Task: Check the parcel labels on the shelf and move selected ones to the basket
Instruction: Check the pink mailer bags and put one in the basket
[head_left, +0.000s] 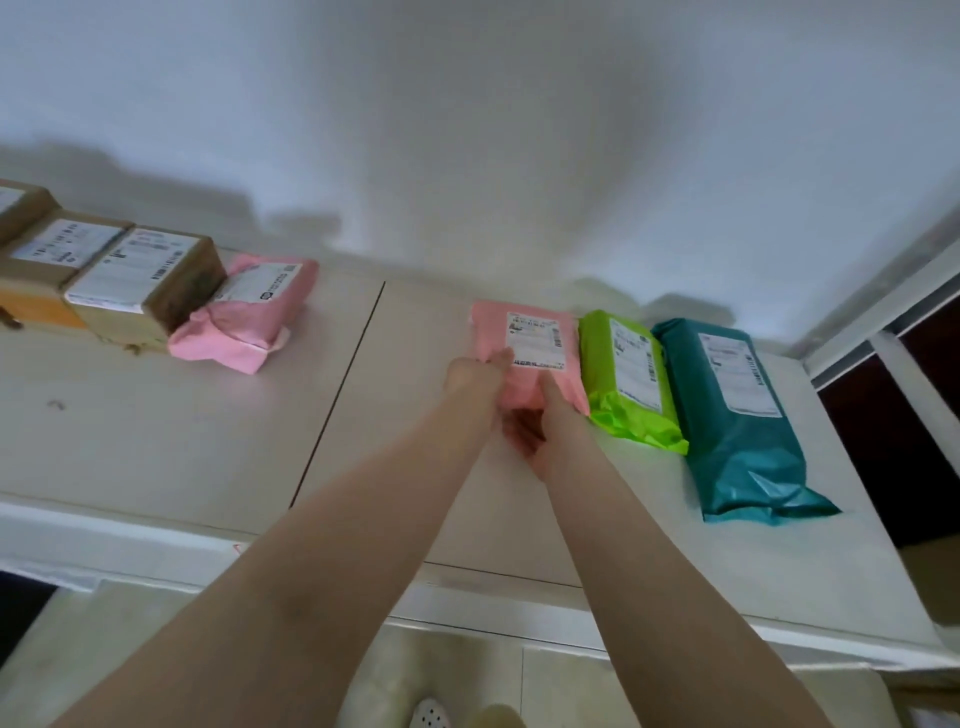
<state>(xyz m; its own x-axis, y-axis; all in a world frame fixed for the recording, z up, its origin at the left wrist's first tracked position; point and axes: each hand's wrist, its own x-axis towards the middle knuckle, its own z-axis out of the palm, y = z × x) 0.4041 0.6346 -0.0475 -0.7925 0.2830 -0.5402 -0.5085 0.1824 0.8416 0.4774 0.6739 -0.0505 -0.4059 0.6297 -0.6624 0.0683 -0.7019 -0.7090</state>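
A flat pink parcel with a white label lies on the white shelf top, right of the middle seam. My left hand grips its left edge, thumb on top near the label. My right hand holds its near end from below, fingers curled under. Right beside it lie a lime green parcel and a long teal parcel, both labelled. No basket is in view.
Further left sit a bulkier pink parcel and several brown cardboard boxes along the wall. A white wall rises behind. A dark opening with a white frame is at the right. Tiled floor lies below the shelf edge.
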